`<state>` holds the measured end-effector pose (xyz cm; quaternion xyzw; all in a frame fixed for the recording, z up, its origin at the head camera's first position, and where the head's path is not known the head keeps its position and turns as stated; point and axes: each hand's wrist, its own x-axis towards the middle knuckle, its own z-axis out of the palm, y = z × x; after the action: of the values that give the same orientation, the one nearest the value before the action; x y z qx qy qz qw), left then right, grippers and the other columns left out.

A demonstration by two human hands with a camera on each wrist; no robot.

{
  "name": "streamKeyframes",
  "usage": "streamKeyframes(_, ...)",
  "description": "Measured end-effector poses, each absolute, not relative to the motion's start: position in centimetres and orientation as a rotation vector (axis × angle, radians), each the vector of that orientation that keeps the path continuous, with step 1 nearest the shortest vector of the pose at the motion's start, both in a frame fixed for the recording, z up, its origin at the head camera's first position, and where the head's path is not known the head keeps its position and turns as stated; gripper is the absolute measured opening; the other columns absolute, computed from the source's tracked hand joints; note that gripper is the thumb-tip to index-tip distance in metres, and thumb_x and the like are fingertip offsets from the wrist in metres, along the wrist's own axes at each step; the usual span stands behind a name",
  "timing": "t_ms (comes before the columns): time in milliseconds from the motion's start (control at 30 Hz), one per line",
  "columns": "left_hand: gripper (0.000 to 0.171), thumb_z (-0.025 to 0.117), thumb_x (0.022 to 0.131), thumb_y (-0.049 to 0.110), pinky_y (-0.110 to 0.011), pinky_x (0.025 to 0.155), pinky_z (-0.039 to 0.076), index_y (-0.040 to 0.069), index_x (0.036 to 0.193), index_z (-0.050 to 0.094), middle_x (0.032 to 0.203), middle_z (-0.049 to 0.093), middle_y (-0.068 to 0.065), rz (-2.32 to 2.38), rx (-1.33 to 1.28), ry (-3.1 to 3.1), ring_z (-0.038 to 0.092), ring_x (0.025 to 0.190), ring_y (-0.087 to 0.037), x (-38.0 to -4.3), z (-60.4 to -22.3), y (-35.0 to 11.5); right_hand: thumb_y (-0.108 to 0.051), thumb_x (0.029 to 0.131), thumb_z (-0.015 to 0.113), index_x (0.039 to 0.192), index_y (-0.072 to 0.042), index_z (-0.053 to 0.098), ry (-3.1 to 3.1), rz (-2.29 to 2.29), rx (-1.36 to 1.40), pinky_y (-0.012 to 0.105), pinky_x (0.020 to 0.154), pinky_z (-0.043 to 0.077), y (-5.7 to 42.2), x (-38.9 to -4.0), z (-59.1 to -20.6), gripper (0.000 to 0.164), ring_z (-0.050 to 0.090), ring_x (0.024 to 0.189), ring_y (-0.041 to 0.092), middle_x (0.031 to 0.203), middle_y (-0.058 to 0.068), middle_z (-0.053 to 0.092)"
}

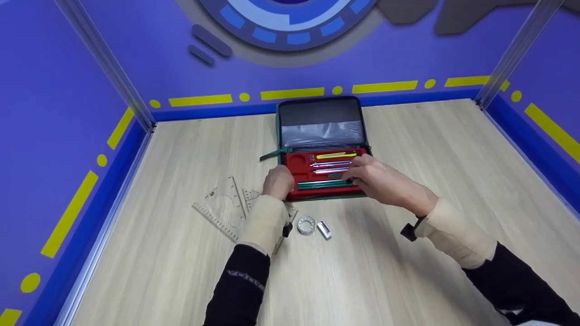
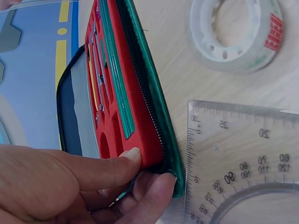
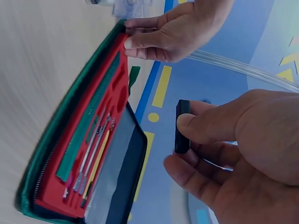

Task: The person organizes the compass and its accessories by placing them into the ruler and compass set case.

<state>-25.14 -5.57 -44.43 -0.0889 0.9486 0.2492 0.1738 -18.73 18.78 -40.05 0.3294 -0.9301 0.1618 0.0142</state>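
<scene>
A zip case (image 1: 321, 112) lies unfolded, its dark lid toward the back wall and a red moulded tray (image 1: 297, 168) in its front half. My left hand (image 1: 278, 182) grips the tray's near left corner, thumb (image 2: 128, 158) on the red edge and fingers at the green rim. Over the tray's right side, my right hand (image 1: 385, 181) pinches a small black block (image 3: 181, 143) between thumb and fingers. In the tray sit a green ruler (image 3: 88, 119), a slim yellow tool (image 1: 335, 156) and two silvery metal instruments (image 1: 333, 171).
Clear set squares (image 1: 217, 206) lie on the table (image 1: 181, 149) at the left, partly under my left forearm. A tape roll (image 1: 306, 225) and a small silver block (image 1: 324, 230) lie in front of the case. Blue panels (image 1: 253, 77) wall the back and sides.
</scene>
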Motion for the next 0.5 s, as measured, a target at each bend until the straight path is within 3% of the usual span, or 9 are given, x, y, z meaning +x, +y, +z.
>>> streamKeyframes(133,0.028,0.062,0.092,-0.005,-0.028,0.051,0.030,0.009,0.068,0.054,0.080,0.052,-0.009,0.709,-0.256,2.670,0.037,0.064,-0.019,-25.3,-44.6,-5.6,0.002,0.095,0.070,0.114,-0.007,0.078,-2.873,0.501,1.045,0.047,0.095,0.054,18.3,-19.4,-39.7,0.022,0.056,0.110,0.029,0.115,0.013,0.068)
streamKeyframes(367,0.031,0.059,0.093,-0.005,-0.028,0.050,0.032,0.009,0.067,0.052,0.077,0.052,-0.008,0.695,-0.259,2.641,0.039,0.062,-0.018,-25.5,-44.4,-5.5,0.005,0.094,0.070,0.112,-0.007,0.078,-2.836,0.517,1.088,0.039,0.082,0.053,17.6,-20.5,-39.3,0.022,0.055,0.095,0.026,0.101,0.010,0.066)
streamKeyframes(500,0.033,0.059,0.093,-0.005,-0.029,0.050,0.032,0.010,0.065,0.052,0.074,0.051,-0.008,0.710,-0.265,2.640,0.038,0.061,-0.018,-25.4,-44.3,-5.6,0.003,0.095,0.070,0.116,-0.005,0.077,-2.879,0.537,1.054,0.040,0.086,0.054,17.0,-21.3,-39.2,0.023,0.056,0.098,0.027,0.104,0.011,0.065)
